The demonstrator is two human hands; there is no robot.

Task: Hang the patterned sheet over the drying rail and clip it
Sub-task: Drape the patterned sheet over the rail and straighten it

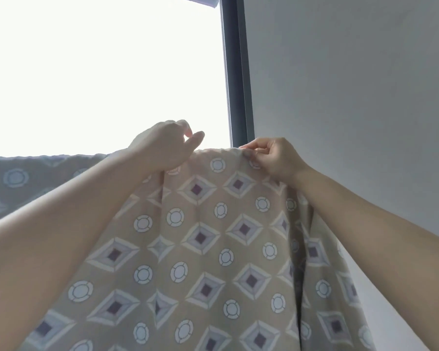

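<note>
The patterned sheet (200, 236), beige with diamonds and pale rings, hangs down in front of me from a high fold. The drying rail is hidden under that fold. My right hand (271, 158) pinches the sheet's top edge near the window frame. My left hand (165, 145) is raised at the fold, its heel against the cloth, thumb and forefinger curled close together above the edge; I cannot make out anything between them. No clip is visible.
A bright window (99, 72) fills the upper left, bounded by a dark vertical frame (236, 72). A grey wall (352, 97) lies to the right. More of the sheet (23, 178) stretches along the left, in shadow.
</note>
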